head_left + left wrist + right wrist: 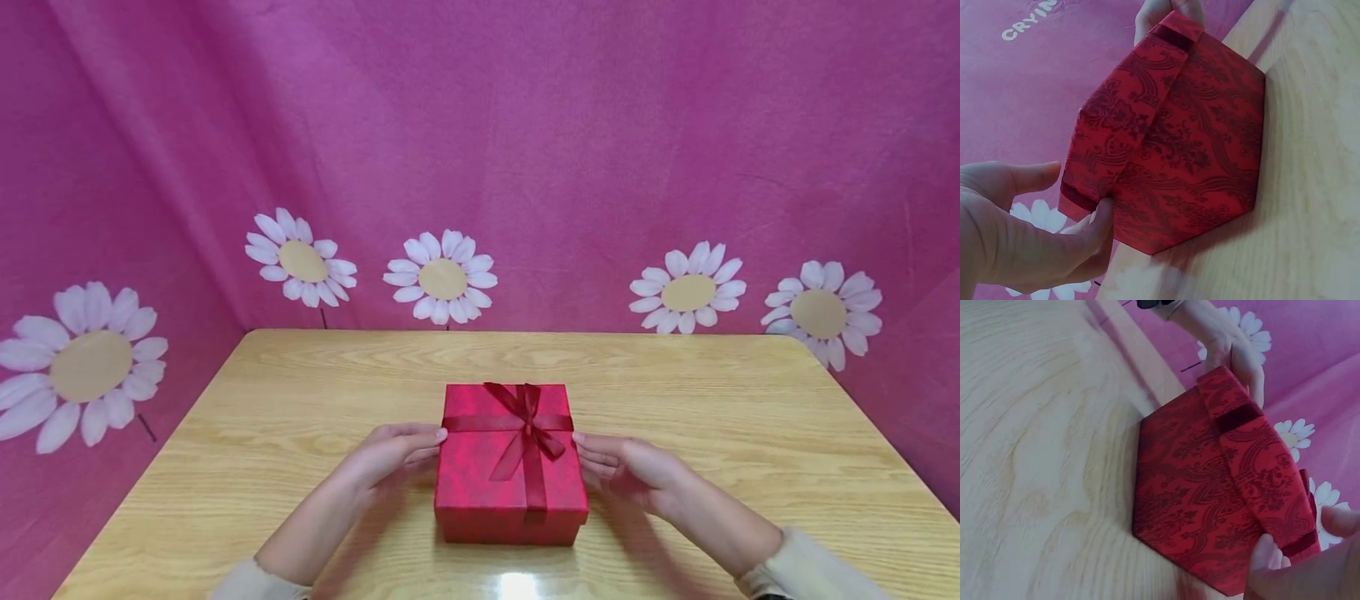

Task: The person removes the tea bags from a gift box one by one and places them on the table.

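A red patterned gift box [480, 467] sits on the table, its lid [1116, 119] on and overhanging the body. Dark red ribbon crosses the top and is tied in a bow [528, 427]. My left hand [397, 454] is at the box's left side, thumb near the lid's edge. In the left wrist view its fingertips [1105, 209] touch the side at the lid's lower lip. Mirroring it, my right hand [626, 467] is at the right side, with fingertips [1265, 549] at the lid's lip and thumb [1339, 520] beside the lid's edge.
The light wood table [712, 400] reaches back to a pink curtain [525, 167] printed with white daisies. The curtain also runs along both sides. Light from above makes a bright reflection on the tabletop in front of the box.
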`<state>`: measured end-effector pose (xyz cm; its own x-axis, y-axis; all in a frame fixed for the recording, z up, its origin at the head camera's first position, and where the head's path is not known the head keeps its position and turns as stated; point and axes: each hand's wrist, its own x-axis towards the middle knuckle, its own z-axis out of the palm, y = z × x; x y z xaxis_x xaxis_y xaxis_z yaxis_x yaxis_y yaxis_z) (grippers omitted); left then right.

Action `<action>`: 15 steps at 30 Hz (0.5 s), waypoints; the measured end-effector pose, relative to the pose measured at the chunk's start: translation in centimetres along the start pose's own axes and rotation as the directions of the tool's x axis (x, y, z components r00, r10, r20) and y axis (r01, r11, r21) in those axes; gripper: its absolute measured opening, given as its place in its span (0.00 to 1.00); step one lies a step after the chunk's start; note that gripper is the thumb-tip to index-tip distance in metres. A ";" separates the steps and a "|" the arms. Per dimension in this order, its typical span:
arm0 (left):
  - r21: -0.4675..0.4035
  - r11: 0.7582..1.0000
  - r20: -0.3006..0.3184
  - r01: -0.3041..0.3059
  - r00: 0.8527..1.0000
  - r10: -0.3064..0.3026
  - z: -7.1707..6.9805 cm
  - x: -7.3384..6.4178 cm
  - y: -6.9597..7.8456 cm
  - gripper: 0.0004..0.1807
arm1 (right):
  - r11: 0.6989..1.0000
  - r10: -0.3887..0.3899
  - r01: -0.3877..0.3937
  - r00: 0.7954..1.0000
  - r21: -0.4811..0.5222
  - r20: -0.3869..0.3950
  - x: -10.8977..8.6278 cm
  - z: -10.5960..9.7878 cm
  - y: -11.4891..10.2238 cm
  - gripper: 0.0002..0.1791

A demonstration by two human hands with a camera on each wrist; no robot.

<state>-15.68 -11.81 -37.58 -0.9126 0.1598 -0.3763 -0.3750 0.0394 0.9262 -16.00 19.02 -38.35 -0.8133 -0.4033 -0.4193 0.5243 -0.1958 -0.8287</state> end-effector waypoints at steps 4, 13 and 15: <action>0.007 1.000 -0.013 0.015 1.000 -0.015 0.1 0.2 0.2 0.27 | 0.999 0.024 -0.024 1.000 0.033 0.011 0.2 -0.1 -0.1 0.08; 0.035 0.999 -0.023 0.032 0.999 -0.031 0.0 0.3 0.9 0.24 | 0.999 0.038 -0.039 0.999 0.035 0.009 0.4 -0.3 -0.2 0.08; 0.046 0.998 -0.030 0.039 0.999 -0.038 0.0 0.3 0.9 0.24 | 0.998 0.037 -0.038 0.999 0.040 0.015 0.6 -0.6 -0.1 0.07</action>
<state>-16.26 -11.74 -36.82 -0.9023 0.1289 -0.4113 -0.4023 0.0908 0.9110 -16.64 19.30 -38.74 -0.7895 -0.4234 -0.4444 0.5643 -0.2158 -0.7969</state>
